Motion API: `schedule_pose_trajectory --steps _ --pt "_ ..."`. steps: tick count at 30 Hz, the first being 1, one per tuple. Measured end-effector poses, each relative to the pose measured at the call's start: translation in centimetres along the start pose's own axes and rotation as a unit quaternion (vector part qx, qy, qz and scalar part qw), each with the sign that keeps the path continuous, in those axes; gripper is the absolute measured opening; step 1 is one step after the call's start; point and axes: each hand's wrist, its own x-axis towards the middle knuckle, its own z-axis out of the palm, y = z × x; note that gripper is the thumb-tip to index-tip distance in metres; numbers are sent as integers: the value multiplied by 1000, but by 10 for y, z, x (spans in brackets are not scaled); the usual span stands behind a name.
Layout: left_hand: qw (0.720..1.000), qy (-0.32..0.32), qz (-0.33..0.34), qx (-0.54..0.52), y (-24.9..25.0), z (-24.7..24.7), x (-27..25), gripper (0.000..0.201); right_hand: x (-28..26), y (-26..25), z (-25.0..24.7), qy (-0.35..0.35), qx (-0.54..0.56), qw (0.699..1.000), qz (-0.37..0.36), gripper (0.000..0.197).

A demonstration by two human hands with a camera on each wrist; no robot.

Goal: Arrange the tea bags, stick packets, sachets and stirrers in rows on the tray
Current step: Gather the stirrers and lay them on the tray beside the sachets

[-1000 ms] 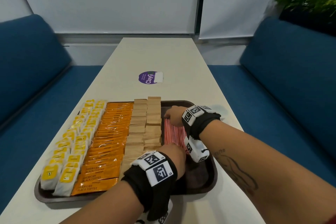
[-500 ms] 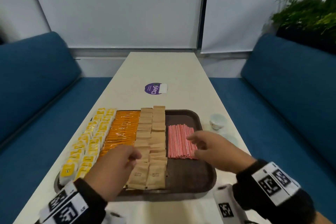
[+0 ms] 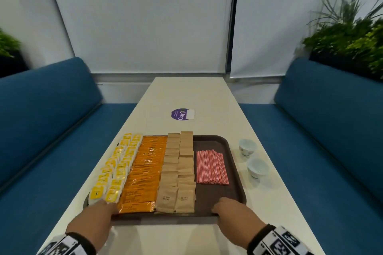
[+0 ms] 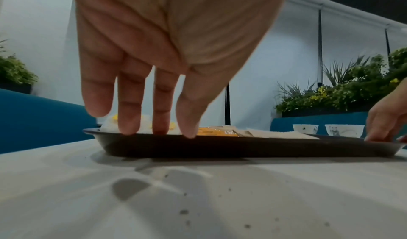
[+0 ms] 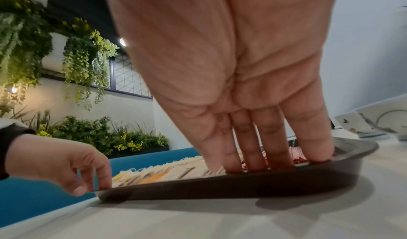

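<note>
Head view: the dark brown plastic tray point(image 3: 232, 147) holds finished rows; the left hand point(image 3: 97, 216) and right hand point(image 3: 233, 212) rest at its near rim.

Left wrist view: straight, slightly spread fingers point(image 4: 130, 114) touch that rim.

Right wrist view: straight fingers point(image 5: 308, 138), close together, reach just inside it. Judged best: slide the tray level and slowly.

Long pale table point(image 3: 186, 93) between blue benches point(image 3: 331, 114), white blinds point(image 3: 145, 16) behind, potted plants point(image 3: 352, 35) alongside.
</note>
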Motion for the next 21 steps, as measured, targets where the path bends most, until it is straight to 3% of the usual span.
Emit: schedule_pose_trajectory --steps 7,12,21 --pt "999 6 -32 31 4 4 12 25 -9 -9 -13 17 -8 999 41 29" --pt "997 -12 -37 59 5 3 26 24 6 -14 -20 -9 -51 997 51 31" --pt "995 -23 -66 68 12 3 80 19 33 -3 -35 26 -29 996 84 29"
